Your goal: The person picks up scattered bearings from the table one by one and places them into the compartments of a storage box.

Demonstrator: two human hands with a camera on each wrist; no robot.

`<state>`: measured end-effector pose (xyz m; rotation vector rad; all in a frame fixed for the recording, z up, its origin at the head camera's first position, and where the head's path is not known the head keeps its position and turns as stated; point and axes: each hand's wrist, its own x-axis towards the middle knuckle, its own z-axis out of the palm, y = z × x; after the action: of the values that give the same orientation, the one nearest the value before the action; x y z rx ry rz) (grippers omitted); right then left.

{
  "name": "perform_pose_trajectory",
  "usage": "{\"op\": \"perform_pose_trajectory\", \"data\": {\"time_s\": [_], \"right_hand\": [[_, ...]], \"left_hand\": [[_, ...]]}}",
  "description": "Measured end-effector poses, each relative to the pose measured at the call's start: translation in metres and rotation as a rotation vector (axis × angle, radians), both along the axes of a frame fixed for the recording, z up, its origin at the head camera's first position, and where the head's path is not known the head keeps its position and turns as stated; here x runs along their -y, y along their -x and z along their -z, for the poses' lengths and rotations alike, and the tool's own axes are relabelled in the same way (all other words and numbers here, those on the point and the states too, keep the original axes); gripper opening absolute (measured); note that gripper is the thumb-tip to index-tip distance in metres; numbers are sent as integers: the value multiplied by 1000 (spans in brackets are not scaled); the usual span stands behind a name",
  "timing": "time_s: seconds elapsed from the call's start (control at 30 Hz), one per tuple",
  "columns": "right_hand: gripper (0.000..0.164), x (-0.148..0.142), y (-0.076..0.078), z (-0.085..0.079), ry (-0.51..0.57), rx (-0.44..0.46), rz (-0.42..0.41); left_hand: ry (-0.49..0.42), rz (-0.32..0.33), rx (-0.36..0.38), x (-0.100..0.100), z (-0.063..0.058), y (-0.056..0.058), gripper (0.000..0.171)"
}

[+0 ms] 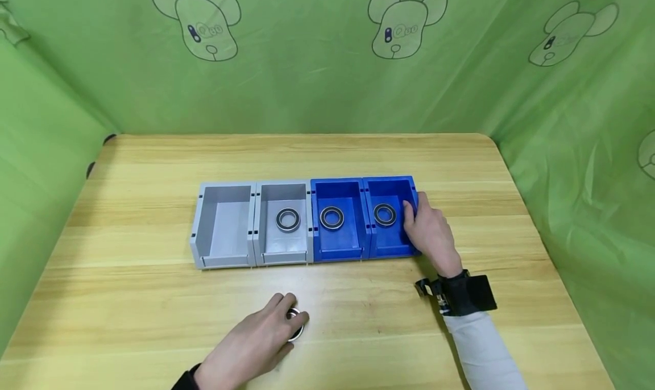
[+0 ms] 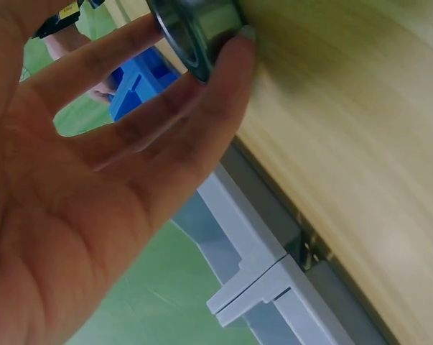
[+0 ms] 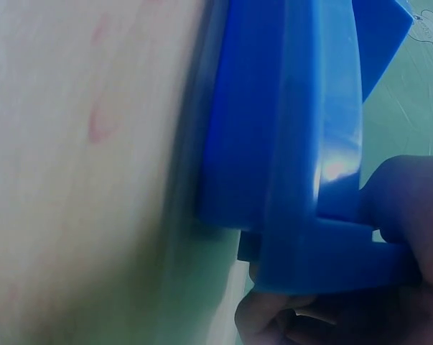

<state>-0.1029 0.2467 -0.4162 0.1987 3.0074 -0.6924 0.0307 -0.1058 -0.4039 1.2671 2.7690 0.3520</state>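
Note:
My left hand (image 1: pixel 258 341) pinches a ball bearing (image 2: pixel 217 27) between thumb and fingers, on or just above the table in front of the bins; the hand partly covers the bearing in the head view. My right hand (image 1: pixel 432 233) grips the right side wall of the rightmost blue bin (image 1: pixel 391 250), thumb inside and the other fingers outside. One bearing (image 1: pixel 376 215) lies flat in that bin. Another bearing (image 1: pixel 323 218) lies in the neighbouring blue bin (image 1: pixel 340 254), and a third bearing (image 1: pixel 280 220) in the right grey bin (image 1: pixel 284 257).
The left grey bin (image 1: pixel 227 231) holds nothing and ends the row; all the bins stand side by side on the wooden table (image 1: pixel 358 333). Green cloth (image 1: pixel 307 83) with bear-head drawings hangs behind and at both sides.

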Motion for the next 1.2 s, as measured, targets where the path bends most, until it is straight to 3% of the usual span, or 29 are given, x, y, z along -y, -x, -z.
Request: {"op": "perform_pose_trajectory", "data": {"time_s": [0.3, 0.43, 0.5, 0.6, 0.73, 0.9, 1.03, 1.2], "right_hand": [[43, 0, -1, 1, -3, -18, 6], [44, 0, -2, 0, 0, -9, 10], [44, 1, -1, 0, 3, -4, 11], [45, 0, -1, 1, 4, -2, 12], [46, 0, -1, 1, 6, -1, 11], [44, 0, 0, 2, 9, -13, 6], [43, 1, 0, 2, 9, -17, 5], [42, 1, -1, 0, 5, -12, 8]], "left_hand": [[-26, 39, -154, -2, 5, 2, 28], [21, 58, -155, -2, 1, 4, 26], [44, 61, -117, -2, -2, 5, 24], [50, 50, -18, 2, -9, 8, 21], [-19, 22, 69, 12, -22, 14, 23], [-99, -11, 2, 31, -41, 30, 36], [-91, -46, -85, 45, -56, 45, 46], [-81, -91, -128, 58, -69, 60, 47]]}}
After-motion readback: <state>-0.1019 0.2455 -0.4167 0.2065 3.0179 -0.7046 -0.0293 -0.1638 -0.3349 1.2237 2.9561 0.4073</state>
